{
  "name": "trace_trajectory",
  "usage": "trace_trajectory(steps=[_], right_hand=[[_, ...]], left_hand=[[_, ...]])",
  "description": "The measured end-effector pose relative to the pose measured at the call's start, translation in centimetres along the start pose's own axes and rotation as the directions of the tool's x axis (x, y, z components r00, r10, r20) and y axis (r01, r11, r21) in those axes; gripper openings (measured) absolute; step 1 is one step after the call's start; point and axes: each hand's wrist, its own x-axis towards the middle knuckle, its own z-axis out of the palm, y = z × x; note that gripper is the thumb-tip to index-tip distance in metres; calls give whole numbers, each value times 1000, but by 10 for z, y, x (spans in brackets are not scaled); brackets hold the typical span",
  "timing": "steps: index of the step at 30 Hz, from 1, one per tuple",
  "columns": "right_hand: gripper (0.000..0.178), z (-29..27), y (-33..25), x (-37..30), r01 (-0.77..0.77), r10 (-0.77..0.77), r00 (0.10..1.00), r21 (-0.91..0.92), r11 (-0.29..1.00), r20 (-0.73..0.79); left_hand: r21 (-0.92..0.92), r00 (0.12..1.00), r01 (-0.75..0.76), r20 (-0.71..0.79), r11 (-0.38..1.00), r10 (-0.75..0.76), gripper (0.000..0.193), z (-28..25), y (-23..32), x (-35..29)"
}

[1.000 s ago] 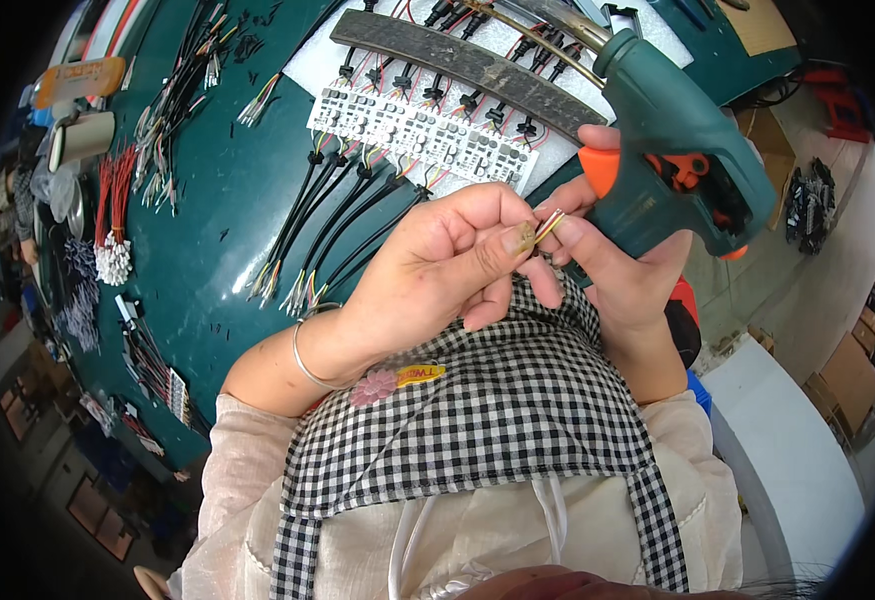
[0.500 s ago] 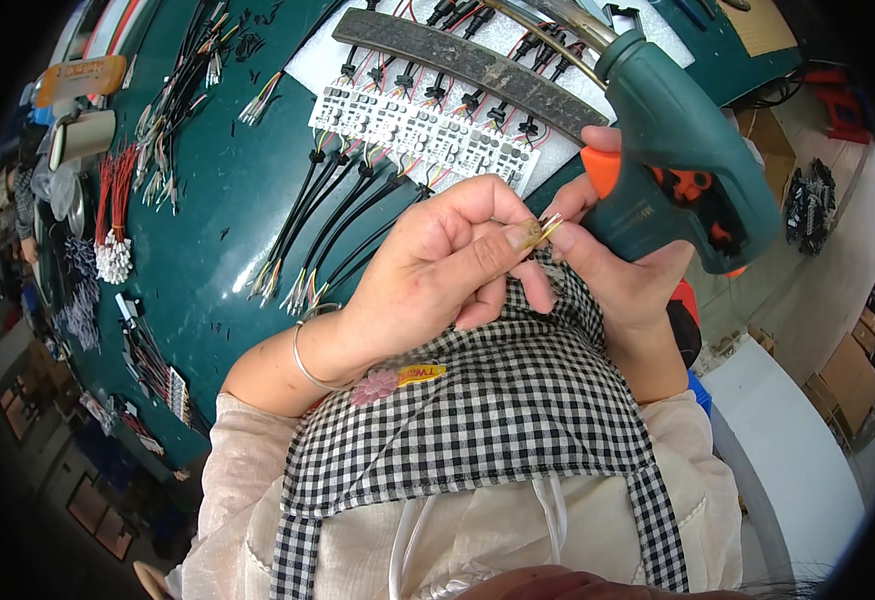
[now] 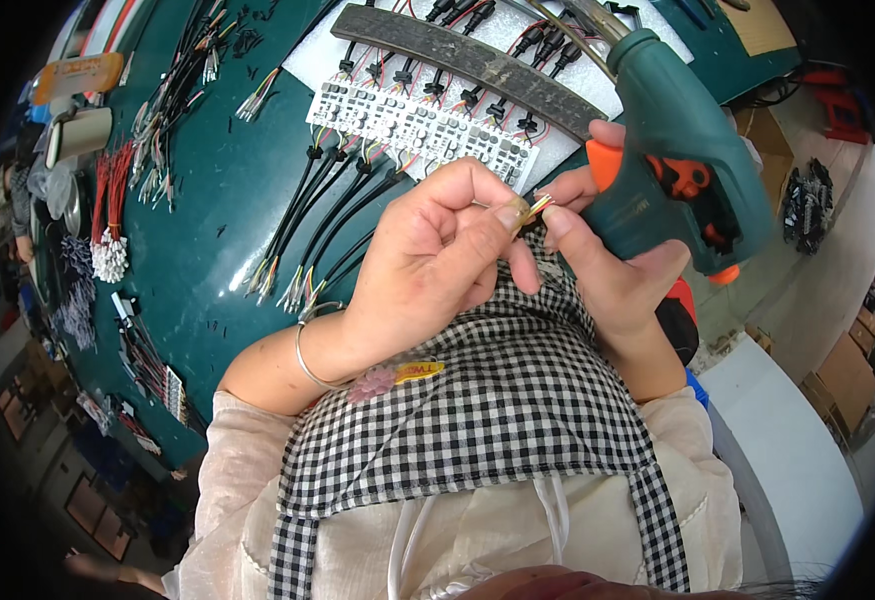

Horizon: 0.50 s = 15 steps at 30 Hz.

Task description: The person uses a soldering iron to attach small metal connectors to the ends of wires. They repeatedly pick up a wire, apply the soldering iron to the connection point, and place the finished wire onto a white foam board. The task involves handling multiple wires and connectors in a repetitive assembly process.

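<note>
My left hand (image 3: pixel 437 240) pinches a short group of thin coloured wires (image 3: pixel 538 205) between thumb and forefinger, in front of the checked apron. Against the wires' tips lie the thumb and a finger of my right hand (image 3: pixel 617 275). That same hand also holds a green soldering gun (image 3: pixel 692 150) with orange parts; its other fingers are mostly hidden behind the gun. Just beyond my hands is a row of white circuit boards (image 3: pixel 417 128). Several black cables (image 3: pixel 302 205) with bare coloured wire ends run from the boards toward me.
A dark, heavy bar (image 3: pixel 467 65) lies across the cables behind the boards, over white foam (image 3: pixel 662 55). Loose cable bundles (image 3: pixel 162 130) and red wires with white connectors (image 3: pixel 112 220) lie on the left of the green table (image 3: pixel 207 240). Cardboard boxes (image 3: pixel 847 375) stand at the right.
Both hands have shifted slightly; the left moved a little left and up with the wires. The coloured wire ends now show more plainly between the fingers. Both grips stay the same.
</note>
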Motion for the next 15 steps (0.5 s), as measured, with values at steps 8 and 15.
trace_trajectory(steps=[8, 15], right_hand=[[55, -2, 3, 2, 94, -89, 993, -71, 993, 75], [58, -9, 3, -2, 76, -43, 978, -156, 985, 202]], left_hand=[[37, 999, 30, -32, 999, -29, 12, 1, 1, 0], [-59, 997, 70, -34, 996, -72, 12, -2, 1, 2]])
